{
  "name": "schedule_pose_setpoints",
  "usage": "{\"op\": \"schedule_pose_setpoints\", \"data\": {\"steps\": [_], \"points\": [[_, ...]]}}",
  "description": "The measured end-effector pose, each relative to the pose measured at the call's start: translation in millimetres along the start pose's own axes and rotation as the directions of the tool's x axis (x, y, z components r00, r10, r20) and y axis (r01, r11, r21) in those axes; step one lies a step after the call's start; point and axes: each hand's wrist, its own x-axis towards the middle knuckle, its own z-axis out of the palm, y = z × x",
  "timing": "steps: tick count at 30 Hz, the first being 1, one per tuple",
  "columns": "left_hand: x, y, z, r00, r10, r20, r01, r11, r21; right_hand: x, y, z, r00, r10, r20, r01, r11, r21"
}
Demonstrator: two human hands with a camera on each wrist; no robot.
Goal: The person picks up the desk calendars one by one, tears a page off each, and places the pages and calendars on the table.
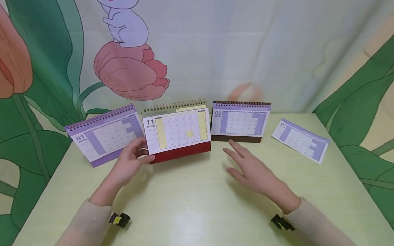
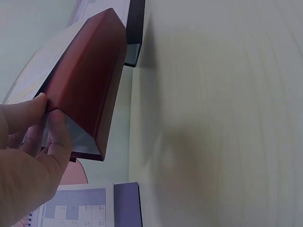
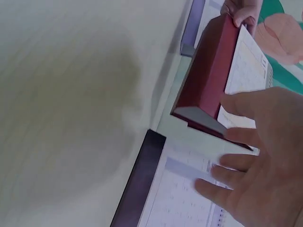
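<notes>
My left hand (image 1: 130, 159) grips the lower left edge of a red-based desk calendar (image 1: 181, 150) whose page reads 11. Thumb and fingers pinch its side in the left wrist view, where the red base (image 2: 90, 71) appears raised off the table. The calendar's page is white and yellow, under a spiral binding. My right hand (image 1: 253, 169) hovers to the right of it with fingers spread and nothing held. Behind the right hand stands a purple desk calendar (image 1: 241, 123) on a dark base, showing 02. Left of the red-based one stands another purple calendar (image 1: 106, 136) showing 01.
A loose calendar page (image 1: 301, 140) marked 01 lies on the right of the pale table (image 1: 191, 205). Behind the table hangs a curtain (image 1: 200, 61) printed with flowers and leaves. The calendars stand close together along the table's back edge.
</notes>
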Motion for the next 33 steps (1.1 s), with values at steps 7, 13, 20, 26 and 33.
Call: {"op": "schedule_pose_setpoints", "data": {"steps": [7, 13, 20, 26, 33], "points": [[-6.7, 1.2, 9.3, 0.999, 0.018, 0.048, -0.017, 1.000, -0.022, 7, -11, 6, 0.983, -0.124, -0.134, 0.121, 0.992, -0.027], [-10.4, 1.2, 22.6, 0.996, 0.031, 0.087, -0.027, 0.998, -0.050, 10, -22, 11, 0.961, -0.180, -0.211, 0.173, 0.984, -0.052], [-11.1, 2.9, 38.9, 0.991, 0.048, 0.124, -0.037, 0.995, -0.090, 15, -30, 16, 0.934, -0.260, -0.246, 0.246, 0.965, -0.086], [-9.6, 4.4, 53.5, 0.987, 0.054, 0.150, -0.037, 0.993, -0.115, 18, -35, 19, 0.913, -0.311, -0.266, 0.285, 0.950, -0.131], [-6.0, 6.5, 69.1, 0.980, 0.068, 0.185, -0.042, 0.989, -0.140, 20, -38, 21, 0.907, -0.317, -0.279, 0.281, 0.946, -0.163]]}}
